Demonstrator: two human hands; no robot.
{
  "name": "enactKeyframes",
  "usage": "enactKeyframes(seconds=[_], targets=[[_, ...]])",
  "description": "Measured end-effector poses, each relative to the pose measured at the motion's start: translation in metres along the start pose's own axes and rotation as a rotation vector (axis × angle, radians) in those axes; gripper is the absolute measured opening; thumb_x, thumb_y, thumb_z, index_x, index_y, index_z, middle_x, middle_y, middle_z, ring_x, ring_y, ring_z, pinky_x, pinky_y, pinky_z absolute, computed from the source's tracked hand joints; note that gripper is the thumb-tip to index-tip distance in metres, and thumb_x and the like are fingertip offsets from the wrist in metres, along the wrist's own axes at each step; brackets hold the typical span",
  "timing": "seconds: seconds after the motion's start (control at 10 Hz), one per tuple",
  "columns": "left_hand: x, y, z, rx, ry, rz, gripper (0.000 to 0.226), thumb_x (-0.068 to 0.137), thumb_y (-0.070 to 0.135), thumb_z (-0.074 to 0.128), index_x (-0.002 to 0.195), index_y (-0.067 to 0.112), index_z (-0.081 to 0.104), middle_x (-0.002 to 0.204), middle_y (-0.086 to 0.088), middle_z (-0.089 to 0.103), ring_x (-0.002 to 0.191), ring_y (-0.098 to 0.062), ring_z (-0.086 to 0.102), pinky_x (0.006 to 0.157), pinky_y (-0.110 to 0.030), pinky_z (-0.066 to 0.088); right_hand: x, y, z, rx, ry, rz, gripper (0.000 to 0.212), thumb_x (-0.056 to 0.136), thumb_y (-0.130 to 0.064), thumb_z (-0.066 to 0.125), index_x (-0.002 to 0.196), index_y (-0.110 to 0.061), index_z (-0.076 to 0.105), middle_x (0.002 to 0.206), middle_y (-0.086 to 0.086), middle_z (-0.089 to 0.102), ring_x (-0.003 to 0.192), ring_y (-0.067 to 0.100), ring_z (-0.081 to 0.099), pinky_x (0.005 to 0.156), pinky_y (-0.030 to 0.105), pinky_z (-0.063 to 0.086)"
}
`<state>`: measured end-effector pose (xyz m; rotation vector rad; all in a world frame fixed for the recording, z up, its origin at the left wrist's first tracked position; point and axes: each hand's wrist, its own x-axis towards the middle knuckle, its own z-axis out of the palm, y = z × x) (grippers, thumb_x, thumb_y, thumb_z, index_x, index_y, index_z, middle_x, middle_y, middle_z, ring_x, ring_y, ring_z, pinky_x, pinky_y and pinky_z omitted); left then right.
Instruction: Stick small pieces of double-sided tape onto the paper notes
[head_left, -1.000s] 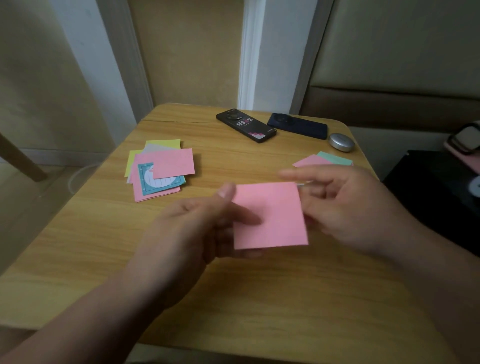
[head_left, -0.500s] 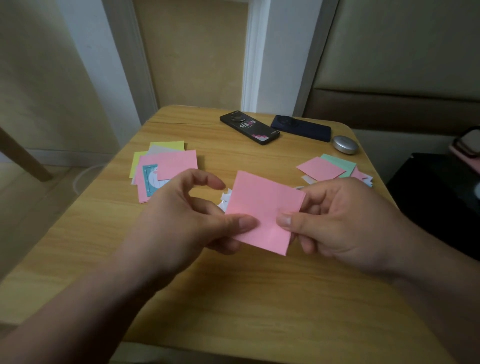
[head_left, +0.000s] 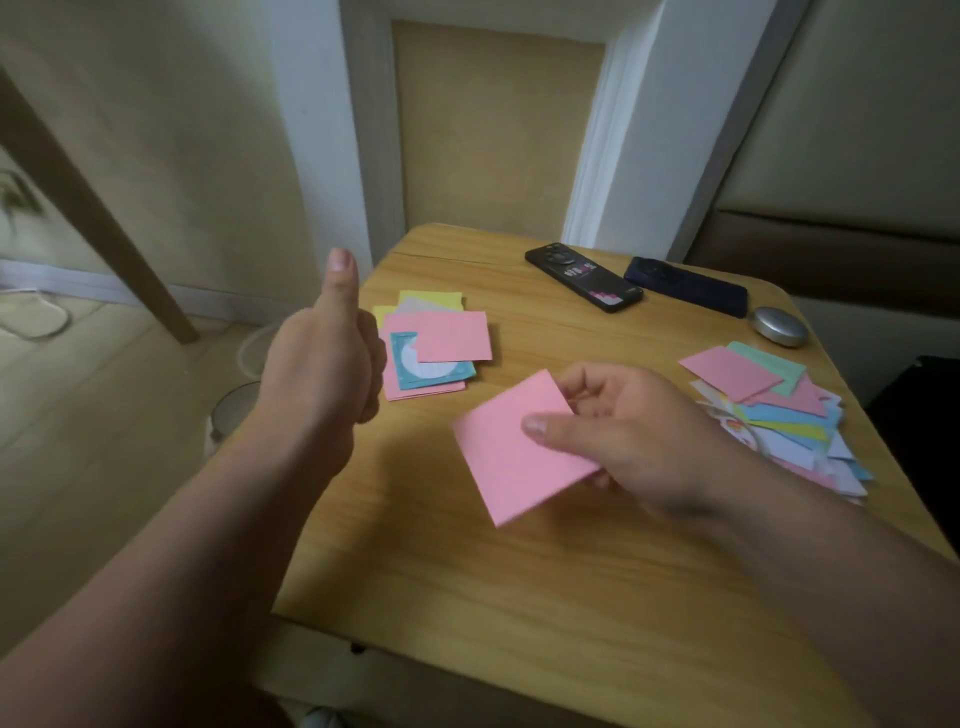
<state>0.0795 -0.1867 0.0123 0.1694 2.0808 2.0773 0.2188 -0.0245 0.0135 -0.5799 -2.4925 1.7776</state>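
Observation:
My right hand (head_left: 628, 441) pinches a pink square paper note (head_left: 514, 452) between thumb and fingers, holding it tilted just above the wooden table (head_left: 519, 582). My left hand (head_left: 324, 358) is off the note, raised at the table's left edge with its fingers curled into a fist and the thumb pointing up; it holds nothing that I can see. A small pile of notes (head_left: 434, 345), pink on top with a teal one and yellow ones beneath, lies beyond the left hand. A larger loose heap of coloured notes (head_left: 779, 410) lies at the right. No tape is visible.
At the table's far side lie a black phone (head_left: 584, 283), a dark blue phone (head_left: 685, 293) and a small silver oval case (head_left: 779, 326). The left table edge drops to a pale floor with a white cable. A dark piece of furniture stands at the right.
My left hand has let go of the pink note and moved left and up into a thumb-up fist. The right hand alone holds the note, lower and more tilted. The camera view swung left.

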Motion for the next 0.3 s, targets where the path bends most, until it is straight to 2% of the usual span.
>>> enactKeyframes(seconds=[0.1,0.2,0.3], targets=[[0.009,-0.002,-0.008,-0.024,0.009,0.027,0.08,0.1,0.061,0.035,0.033,0.017,0.035,0.037,0.004,0.03,0.039,-0.022,0.026,0.051,-0.035,0.022,0.026,-0.008,0.017,0.153,0.064,0.002,0.018,0.089,-0.01,0.07,0.103,-0.002,0.062,0.06,-0.001,0.065,0.039,0.003,0.048,0.035,0.016,0.032],[0.014,-0.005,-0.015,0.043,-0.066,0.004,0.059,0.102,0.051,0.043,0.052,0.019,0.047,0.051,0.0,0.043,0.044,-0.019,0.036,0.048,-0.032,0.031,0.068,-0.019,0.035,0.234,0.152,-0.019,0.02,0.088,-0.016,0.073,0.103,-0.007,0.065,0.075,0.006,0.068,0.043,0.007,0.049,0.039,0.018,0.036],[0.017,-0.009,-0.017,0.11,-0.1,0.011,0.038,0.103,0.035,0.051,0.075,0.011,0.059,0.068,-0.004,0.059,0.051,-0.018,0.048,0.048,-0.032,0.04,0.092,-0.022,0.037,0.049,0.243,-0.029,0.032,0.085,-0.034,0.076,0.109,-0.015,0.066,0.092,0.006,0.071,0.063,0.012,0.063,0.054,0.023,0.048]])
